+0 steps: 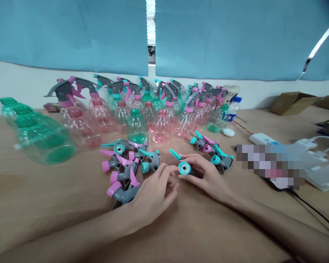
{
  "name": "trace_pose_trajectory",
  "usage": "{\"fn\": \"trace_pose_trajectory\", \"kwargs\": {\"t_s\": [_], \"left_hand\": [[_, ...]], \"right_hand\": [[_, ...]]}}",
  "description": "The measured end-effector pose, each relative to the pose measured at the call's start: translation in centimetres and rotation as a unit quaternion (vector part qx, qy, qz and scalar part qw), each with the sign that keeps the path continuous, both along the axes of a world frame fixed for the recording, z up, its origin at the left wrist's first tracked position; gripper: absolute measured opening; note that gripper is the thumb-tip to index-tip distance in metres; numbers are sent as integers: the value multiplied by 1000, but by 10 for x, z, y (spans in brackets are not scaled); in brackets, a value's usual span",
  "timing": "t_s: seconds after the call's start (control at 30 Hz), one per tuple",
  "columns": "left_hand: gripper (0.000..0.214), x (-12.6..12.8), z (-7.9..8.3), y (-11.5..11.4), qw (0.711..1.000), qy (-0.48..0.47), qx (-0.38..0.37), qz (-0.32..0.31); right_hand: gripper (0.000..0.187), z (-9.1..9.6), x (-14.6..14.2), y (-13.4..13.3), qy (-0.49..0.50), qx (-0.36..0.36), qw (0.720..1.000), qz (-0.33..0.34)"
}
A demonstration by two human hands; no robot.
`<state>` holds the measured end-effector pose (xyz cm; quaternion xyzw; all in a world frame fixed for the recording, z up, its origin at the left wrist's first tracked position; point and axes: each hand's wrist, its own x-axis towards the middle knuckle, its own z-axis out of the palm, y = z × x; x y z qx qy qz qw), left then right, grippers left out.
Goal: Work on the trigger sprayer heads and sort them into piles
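My right hand (208, 175) grips a grey spray-trigger head with a teal collar (184, 168), its open end facing me, just above the brown table (44, 197). My left hand (153, 193) rests on the table beside it, fingers curled, fingertips close to the head; I cannot see anything in it. Several loose trigger heads with pink or teal parts (126, 164) lie left of my hands, and a smaller group (212, 149) lies to the right.
Several pink and green clear bottles (137, 126), many with trigger heads fitted, stand at the back. Green bottles (44, 140) lie at left. White devices and cables (315, 160) sit at right, cardboard boxes (292, 102) behind. Blue curtains hang beyond.
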<state>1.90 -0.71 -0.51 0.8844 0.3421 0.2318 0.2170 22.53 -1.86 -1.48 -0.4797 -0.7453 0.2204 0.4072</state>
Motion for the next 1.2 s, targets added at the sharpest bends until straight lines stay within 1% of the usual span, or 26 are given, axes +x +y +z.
{"fn": "trace_pose_trajectory", "kwargs": {"t_s": [0.13, 0.23, 0.3, 0.4, 0.53, 0.7, 0.97, 1.1, 1.2], "left_hand": [[31, 1, -1, 1, 999, 30, 23, -7], [31, 2, -2, 1, 999, 40, 26, -16], [31, 2, -2, 1, 999, 42, 24, -19], [39, 2, -2, 1, 998, 55, 29, -16], [47, 1, -5, 1, 996, 69, 56, -19], [43, 0, -6, 2, 994, 73, 71, -33], [36, 1, -3, 3, 995, 54, 68, -40], [31, 2, -4, 3, 993, 51, 92, -51], [33, 2, -7, 3, 991, 59, 106, -50]], "right_hand": [[29, 2, -4, -6, -66, 8, 997, 30], [29, 0, -2, -5, -81, 13, 996, 37], [29, -2, 0, -4, -77, 9, 996, 39], [29, -1, 1, -4, -58, 0, 998, 29], [30, 2, 2, -4, -35, -2, 999, 18], [29, 2, 1, -4, -40, 2, 999, 18], [32, 2, 1, -3, -41, 18, 998, 39], [29, 2, 2, -3, -43, 13, 998, 51], [28, 2, 3, -3, -41, 10, 998, 52]]}}
